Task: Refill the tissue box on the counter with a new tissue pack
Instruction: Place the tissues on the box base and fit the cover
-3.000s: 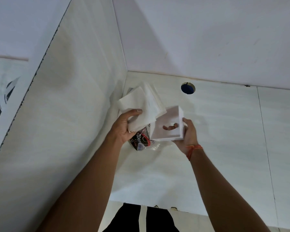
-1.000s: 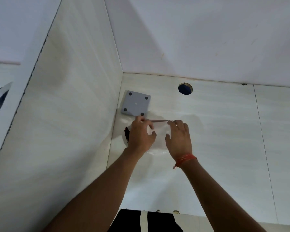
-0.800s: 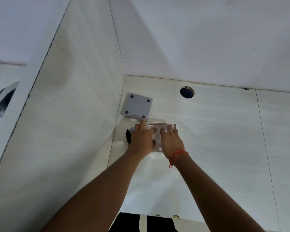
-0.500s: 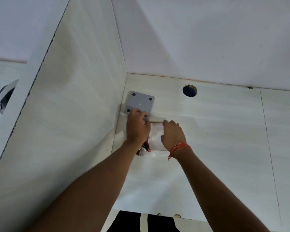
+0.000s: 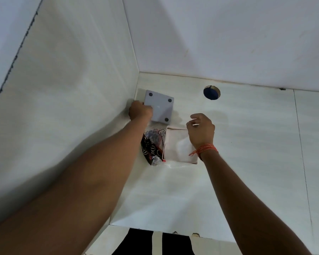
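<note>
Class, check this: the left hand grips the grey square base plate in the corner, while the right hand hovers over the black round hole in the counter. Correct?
Not quite. In the head view the right hand hovers over the white tissue box, not the hole. The left hand does grip the grey base plate.

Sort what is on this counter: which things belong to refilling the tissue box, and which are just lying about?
Belong to the job:
- white tissue box, open, under the right hand
- grey base plate, gripped by the left hand
- torn dark wrapper, probably from the tissue pack

Lying about:
- round hole in the counter
</note>
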A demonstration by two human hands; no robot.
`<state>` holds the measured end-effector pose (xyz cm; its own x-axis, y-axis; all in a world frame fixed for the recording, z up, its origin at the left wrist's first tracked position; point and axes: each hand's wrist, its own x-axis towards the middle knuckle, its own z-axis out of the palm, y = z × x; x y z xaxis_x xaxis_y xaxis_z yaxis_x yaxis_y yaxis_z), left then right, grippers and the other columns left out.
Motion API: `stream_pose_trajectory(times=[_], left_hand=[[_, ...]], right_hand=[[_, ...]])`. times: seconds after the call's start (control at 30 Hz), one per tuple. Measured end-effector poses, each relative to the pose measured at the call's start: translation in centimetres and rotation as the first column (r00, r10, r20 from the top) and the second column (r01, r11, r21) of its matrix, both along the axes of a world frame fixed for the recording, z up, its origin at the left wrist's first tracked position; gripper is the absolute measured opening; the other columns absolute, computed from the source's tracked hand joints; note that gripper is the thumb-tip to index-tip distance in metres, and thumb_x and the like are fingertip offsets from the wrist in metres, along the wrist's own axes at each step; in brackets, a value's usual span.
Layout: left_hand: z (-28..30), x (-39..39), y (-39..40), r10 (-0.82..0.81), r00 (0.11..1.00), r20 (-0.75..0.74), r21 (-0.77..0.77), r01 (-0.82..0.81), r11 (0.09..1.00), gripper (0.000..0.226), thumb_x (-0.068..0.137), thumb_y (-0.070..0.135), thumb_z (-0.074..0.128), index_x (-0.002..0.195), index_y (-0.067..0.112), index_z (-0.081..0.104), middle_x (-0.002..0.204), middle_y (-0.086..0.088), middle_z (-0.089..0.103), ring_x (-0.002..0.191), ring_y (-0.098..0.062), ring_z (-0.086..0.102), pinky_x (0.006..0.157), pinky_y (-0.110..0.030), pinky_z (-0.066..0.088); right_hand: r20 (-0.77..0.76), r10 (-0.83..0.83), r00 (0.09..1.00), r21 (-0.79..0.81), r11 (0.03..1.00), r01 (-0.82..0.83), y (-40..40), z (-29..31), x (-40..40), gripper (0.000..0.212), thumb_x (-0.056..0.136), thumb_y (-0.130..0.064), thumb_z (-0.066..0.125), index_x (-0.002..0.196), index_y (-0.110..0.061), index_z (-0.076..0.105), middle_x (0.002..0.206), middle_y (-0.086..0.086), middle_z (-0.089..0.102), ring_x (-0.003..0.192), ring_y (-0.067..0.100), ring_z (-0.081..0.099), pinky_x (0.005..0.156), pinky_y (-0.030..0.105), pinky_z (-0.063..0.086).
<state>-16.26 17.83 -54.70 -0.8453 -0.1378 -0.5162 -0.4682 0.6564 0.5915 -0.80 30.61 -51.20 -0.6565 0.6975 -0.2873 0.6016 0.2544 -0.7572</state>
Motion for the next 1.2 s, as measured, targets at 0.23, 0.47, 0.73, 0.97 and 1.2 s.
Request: stream_pose_trajectory(times=[0.23,0.47,0.73,0.97,1.2], left_hand=[[6.9,2.8,0.4,0.224,0.951,-0.214,0.400,-0.124,0.908,0.016,0.093,0.017,0.062,0.093,0.009,0.075,0.069,-0.001,0.065,0.047,0.001,0.062,0.056,-0.024,0.053],[8.2,11.2,0.8,0.016,0.992,-0.125,0.341,0.027,0.940,0.025,0.093,0.017,0.060,0.076,0.002,0.073,0.066,-0.007,0.062,0.049,-0.002,0.054,0.054,-0.018,0.044],[4.3,15.6,-1.7,-0.270,0.951,-0.152,0.098,0.286,0.953,0.028,0.095,0.017,0.059,0.083,-0.005,0.072,0.075,-0.011,0.064,0.071,-0.030,0.066,0.066,-0.044,0.061],[3.7,15.1,-2.2,-0.386,0.895,-0.226,-0.005,0.395,0.919,0.026,0.093,0.017,0.061,0.076,0.001,0.073,0.078,-0.015,0.074,0.061,-0.016,0.054,0.066,-0.025,0.048],[2.9,14.9,-2.3,-0.344,0.906,-0.246,-0.019,0.350,0.937,0.023,0.087,0.020,0.064,0.070,0.007,0.073,0.066,-0.010,0.073,0.056,-0.024,0.065,0.091,-0.057,0.053]], right_hand=[[-0.076,-0.149,0.986,-0.184,0.974,0.133,1.7,4.8,-0.6,0.030,0.089,-0.027,0.063,0.117,-0.014,0.062,0.099,-0.001,0.066,0.095,0.026,0.068,0.092,0.044,0.056],[-0.086,-0.142,0.986,-0.083,0.987,0.135,1.7,6.7,2.0,0.020,0.091,-0.008,0.055,0.101,-0.006,0.072,0.099,0.007,0.070,0.070,0.006,0.061,0.057,0.005,0.050],[0.112,-0.178,0.978,-0.072,0.980,0.187,-1.1,2.7,7.2,0.023,0.086,-0.006,0.061,0.105,-0.008,0.073,0.104,0.008,0.074,0.096,0.026,0.067,0.080,0.025,0.051],[0.117,-0.157,0.981,-0.044,0.986,0.163,-1.3,1.8,7.1,0.023,0.088,-0.006,0.060,0.106,-0.006,0.073,0.102,0.008,0.073,0.085,0.021,0.063,0.066,0.013,0.046],[0.164,-0.129,0.978,-0.011,0.991,0.133,-1.5,1.9,6.8,0.019,0.087,-0.005,0.061,0.100,-0.003,0.074,0.100,0.015,0.075,0.081,0.023,0.058,0.072,0.025,0.044]])
